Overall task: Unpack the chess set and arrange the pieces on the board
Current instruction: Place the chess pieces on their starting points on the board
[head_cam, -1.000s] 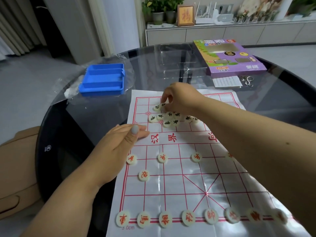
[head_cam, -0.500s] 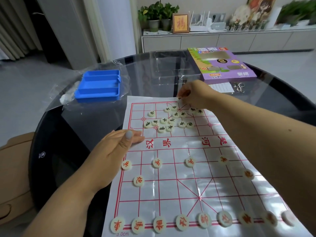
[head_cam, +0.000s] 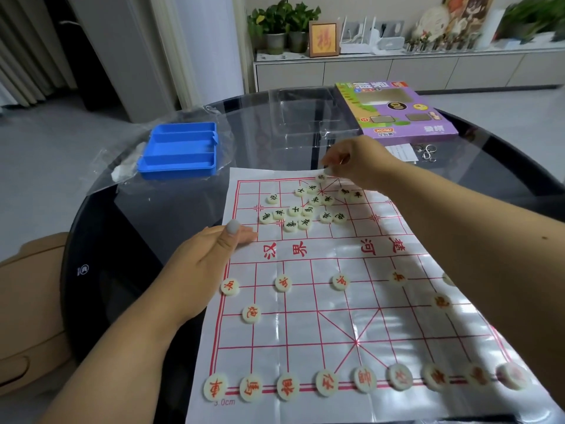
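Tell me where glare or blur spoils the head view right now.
Head view: glare streaks the board sheet, strongest toward its right side; red pieces at bottom right are smeared; the black pieces stay readable; the plant at top right is blurred; wide-angle bending curves the table rim.

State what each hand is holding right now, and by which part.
The right hand pinches a pale chess piece by its edge at the fingertips, above the board's far edge. The left hand holds nothing; it rests flat on the paper board.
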The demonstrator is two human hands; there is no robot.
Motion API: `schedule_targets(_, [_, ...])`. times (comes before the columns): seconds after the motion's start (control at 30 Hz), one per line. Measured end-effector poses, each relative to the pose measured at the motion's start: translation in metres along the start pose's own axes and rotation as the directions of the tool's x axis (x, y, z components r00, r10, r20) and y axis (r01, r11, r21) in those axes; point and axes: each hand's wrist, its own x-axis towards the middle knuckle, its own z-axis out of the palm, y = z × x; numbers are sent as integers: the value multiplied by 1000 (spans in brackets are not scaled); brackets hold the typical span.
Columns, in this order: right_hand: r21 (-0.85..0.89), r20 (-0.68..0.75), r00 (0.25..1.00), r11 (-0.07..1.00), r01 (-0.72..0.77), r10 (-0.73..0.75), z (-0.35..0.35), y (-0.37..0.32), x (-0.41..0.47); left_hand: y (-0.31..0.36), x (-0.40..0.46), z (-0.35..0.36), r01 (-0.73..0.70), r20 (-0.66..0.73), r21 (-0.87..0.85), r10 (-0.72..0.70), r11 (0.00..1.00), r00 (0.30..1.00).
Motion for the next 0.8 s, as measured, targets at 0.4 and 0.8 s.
schedule_targets(0.4, [-203, 66, 997, 978, 44, -31, 32, -32, -2, 21, -5, -2, 28, -60, 14, -28, 1000, 998])
schedule_targets(0.8, [-46, 1, 999, 998, -39, 39, 24, -31, 12, 20, -7, 2, 38, -81, -88, -45, 995, 996])
